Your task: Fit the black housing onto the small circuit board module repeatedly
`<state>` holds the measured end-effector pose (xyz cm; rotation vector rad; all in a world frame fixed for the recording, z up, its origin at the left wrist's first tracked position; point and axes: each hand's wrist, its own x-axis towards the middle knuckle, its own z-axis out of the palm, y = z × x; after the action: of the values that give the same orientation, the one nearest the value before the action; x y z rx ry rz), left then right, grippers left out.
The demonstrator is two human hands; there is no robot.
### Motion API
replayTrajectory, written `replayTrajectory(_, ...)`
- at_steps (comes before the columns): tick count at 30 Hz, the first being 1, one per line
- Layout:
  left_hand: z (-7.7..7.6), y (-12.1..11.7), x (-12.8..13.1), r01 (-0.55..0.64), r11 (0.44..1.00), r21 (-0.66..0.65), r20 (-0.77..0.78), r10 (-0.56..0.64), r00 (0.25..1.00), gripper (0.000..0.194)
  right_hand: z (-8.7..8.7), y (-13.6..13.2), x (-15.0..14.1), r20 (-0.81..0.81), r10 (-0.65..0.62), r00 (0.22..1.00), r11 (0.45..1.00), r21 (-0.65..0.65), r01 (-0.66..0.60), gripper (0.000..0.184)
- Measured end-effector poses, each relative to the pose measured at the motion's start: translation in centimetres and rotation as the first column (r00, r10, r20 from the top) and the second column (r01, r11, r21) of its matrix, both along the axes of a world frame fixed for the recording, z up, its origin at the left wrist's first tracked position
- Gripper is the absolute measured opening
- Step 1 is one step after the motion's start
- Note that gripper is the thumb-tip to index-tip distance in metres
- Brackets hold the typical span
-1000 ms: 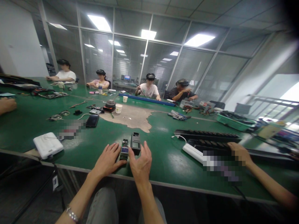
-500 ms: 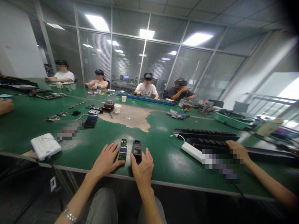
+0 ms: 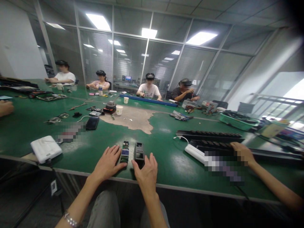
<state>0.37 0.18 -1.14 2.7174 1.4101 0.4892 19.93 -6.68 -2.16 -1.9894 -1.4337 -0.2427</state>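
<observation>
A narrow green circuit board with a dark blue display lies on the table in front of me. Just right of it is a black plastic housing with rectangular openings in its face. My left hand rests flat on the table at the board's left side, fingers spread, thumb near its lower end. My right hand is at the lower right of the housing, thumb and fingers apart around its near end, gripping nothing. Whether its fingertips touch the housing I cannot tell.
On the green table a white power bank lies left, with a phone beyond. To the right are a white device with a cable, long black slotted strips and another person's hand. Several people sit across.
My right hand has drawn slightly back and right from the black housing, its fingers a little wider. My left hand, the circuit board and the housing have stayed in place.
</observation>
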Motion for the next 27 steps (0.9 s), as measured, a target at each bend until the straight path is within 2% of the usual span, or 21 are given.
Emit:
replayTrajectory(6, -0.2, 0.1, 0.0, 0.006, 1.0, 0.029, 0.004, -0.006, 1.0, 0.076, 0.3, -0.1, 0.0, -0.012, -0.013, 1.0, 1.0, 0.002, 0.013, 0.076)
replayTrajectory(13, -0.3, 0.1, 0.0, 0.007, 0.999, 0.035, 0.017, -0.008, 1.0, 0.077, 1.6, 0.3, -0.4, -0.083, 0.003, 0.997, 1.0, 0.006, -0.002, 0.048)
replayTrajectory(17, -0.3, 0.1, 0.0, 0.005, 1.0, 0.031, 0.014, -0.005, 1.0, 0.078, 2.4, 0.8, -0.9, -0.122, 0.065, 0.99, 0.992, 0.112, -0.051, 0.047)
replayTrajectory(21, -0.2, 0.1, 0.0, 0.005, 1.0, 0.028, -0.003, -0.005, 1.0, 0.077, 4.0, 1.4, -2.3, -0.154, 0.142, 0.978, 0.972, 0.209, -0.108, 0.048)
replayTrajectory(24, -0.2, 0.1, -0.2, 0.012, 1.0, 0.029, -0.002, -0.012, 1.0, 0.074, 5.1, 1.8, -3.6, -0.166, 0.173, 0.971, 0.969, 0.205, -0.138, 0.047)
replayTrajectory(27, -0.3, 0.1, -0.3, 0.025, 1.0, 0.019, -0.013, -0.025, 1.0, 0.068, 5.5, 2.0, -4.7, -0.175, 0.179, 0.968, 0.973, 0.177, -0.148, 0.045)
